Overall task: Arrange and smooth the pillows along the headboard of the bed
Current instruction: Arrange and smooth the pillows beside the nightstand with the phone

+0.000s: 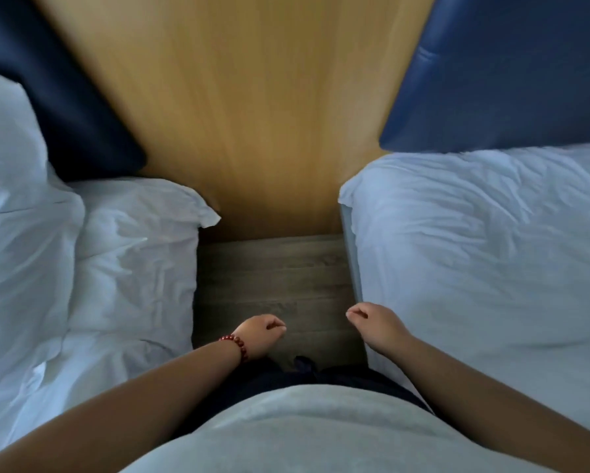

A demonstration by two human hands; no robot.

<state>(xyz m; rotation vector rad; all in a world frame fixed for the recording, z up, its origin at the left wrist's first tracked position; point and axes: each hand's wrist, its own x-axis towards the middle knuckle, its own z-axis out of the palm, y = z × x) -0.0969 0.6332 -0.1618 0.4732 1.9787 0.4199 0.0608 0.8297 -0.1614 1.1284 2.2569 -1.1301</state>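
Nearest, both hands hang over the narrow floor (273, 268) between two beds. The left hand (261, 336) and the right hand (375, 326) each have a loosely curled grip that holds nothing. The right hand is just beside the right bed (491, 250), whose rumpled white top may be a pillow or a cover; I cannot tell. On the left, a creased flat pillow (133, 240) lies with its corner over the bed edge. Beyond it a propped pillow (10, 131) leans on the left headboard (81, 107). Tugging the flat pillow sideways could likely drop it into the gap. The only open room is the aisle, closed at the far end by the wood panel (239, 97).
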